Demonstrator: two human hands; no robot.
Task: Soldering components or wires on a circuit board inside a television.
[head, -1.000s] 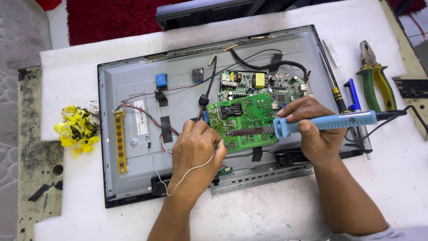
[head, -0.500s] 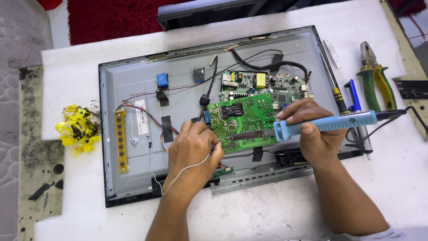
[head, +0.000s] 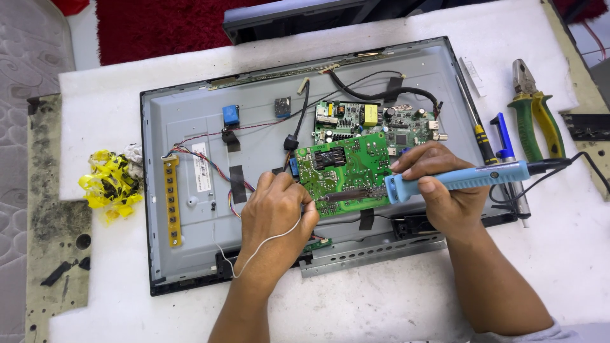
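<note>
A green circuit board lies tilted on the grey metal back of an opened flat-screen panel. My right hand grips a light-blue soldering iron whose metal tip rests on the board's lower part. My left hand sits at the board's left edge, pinching a thin strand of solder wire that trails down over my wrist. A second green board with a yellow part is fixed further back.
Green-handled pliers, a yellow-black screwdriver and a blue tool lie right of the panel. A yellow tangle of plastic lies at the left. A yellow button strip and coloured wires sit on the panel's left side.
</note>
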